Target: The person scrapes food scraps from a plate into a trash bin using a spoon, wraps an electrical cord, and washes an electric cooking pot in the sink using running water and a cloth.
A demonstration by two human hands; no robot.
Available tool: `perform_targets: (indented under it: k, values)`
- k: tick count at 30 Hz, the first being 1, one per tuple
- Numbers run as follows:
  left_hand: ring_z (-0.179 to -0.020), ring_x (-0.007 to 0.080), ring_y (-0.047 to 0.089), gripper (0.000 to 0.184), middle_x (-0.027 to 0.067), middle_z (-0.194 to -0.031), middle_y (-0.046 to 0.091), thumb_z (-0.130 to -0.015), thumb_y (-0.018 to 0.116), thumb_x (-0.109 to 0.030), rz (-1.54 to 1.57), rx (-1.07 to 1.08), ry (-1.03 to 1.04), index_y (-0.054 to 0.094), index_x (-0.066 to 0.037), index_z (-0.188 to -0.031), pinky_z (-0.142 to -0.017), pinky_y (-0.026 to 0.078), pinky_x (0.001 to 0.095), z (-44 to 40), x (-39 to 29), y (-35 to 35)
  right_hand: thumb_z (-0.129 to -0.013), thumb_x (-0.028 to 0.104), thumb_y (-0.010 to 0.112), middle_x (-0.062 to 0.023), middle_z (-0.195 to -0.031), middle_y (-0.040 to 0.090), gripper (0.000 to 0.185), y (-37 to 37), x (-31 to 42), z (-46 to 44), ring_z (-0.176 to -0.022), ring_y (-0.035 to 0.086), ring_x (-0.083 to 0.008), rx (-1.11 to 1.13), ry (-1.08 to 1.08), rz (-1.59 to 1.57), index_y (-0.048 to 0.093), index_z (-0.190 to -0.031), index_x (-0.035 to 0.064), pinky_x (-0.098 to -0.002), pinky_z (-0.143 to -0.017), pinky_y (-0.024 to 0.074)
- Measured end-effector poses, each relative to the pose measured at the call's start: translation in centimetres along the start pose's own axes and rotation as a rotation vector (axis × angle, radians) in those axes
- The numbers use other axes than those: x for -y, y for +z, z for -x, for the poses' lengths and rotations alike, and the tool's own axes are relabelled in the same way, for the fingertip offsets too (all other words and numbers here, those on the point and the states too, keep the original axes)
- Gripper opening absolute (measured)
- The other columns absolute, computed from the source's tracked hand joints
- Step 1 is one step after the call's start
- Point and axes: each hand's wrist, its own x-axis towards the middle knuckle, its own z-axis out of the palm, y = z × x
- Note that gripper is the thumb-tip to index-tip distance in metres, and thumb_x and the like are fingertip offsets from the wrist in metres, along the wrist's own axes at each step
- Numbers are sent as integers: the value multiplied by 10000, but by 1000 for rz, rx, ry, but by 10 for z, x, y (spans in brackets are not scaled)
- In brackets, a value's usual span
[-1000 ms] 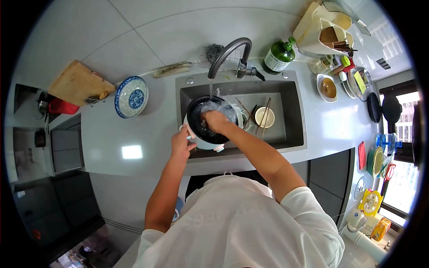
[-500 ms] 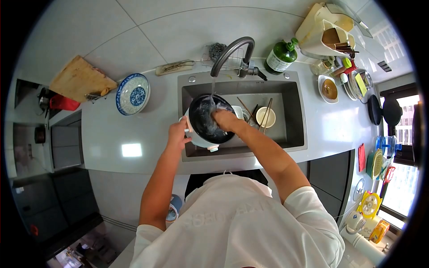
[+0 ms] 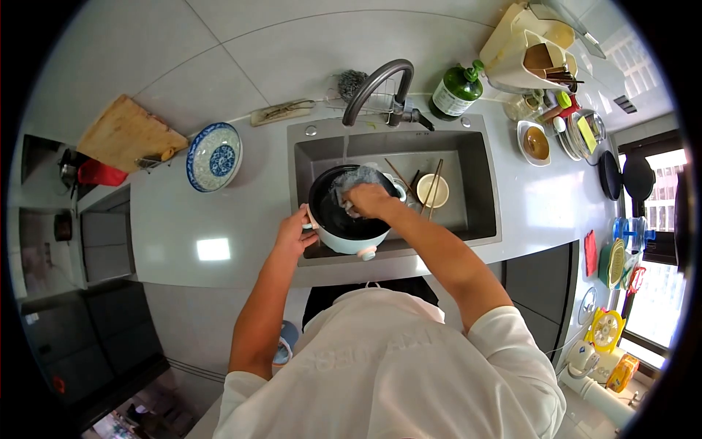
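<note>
A light-blue cooking pot [image 3: 344, 244] with a black inside and pinkish handles is held in the sink [image 3: 468, 212], tilted slightly. My left hand [image 3: 296, 230] is closed around its left handle. Inside the pot, my right hand [image 3: 369, 199] presses a wet grey cloth [image 3: 358, 178] against the far part of the wall, its fingers partly hidden by the cloth. A thin stream of water runs from the dark curved faucet [image 3: 376, 80] down at the pot's far rim.
Right of the pot, a cream bowl [image 3: 433, 192] with chopsticks [image 3: 435, 175] lies in the sink. A green soap bottle [image 3: 457, 91] stands behind it. On the counter are a blue-patterned bowl [image 3: 214, 157] at left and a white dish [image 3: 534, 143] at right.
The pot has shifted slightly toward me and tipped, showing more of its blue outside. My right hand has drawn the cloth up the wall, and the water now falls near the far rim.
</note>
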Motion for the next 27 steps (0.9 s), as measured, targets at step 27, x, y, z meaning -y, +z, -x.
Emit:
perform_targets:
  k: [27]
  values:
    - [-978,289,616,372,67,-1114,676,-1022,564,-420,132,59,46,634,-106,-1208,-881,546,488,-21,14,36,-792,116,706,-176,-1028,732,287,8,4,-8,-997,702,-366,-179,-67,16,734,-1075,150,-456,-873,561]
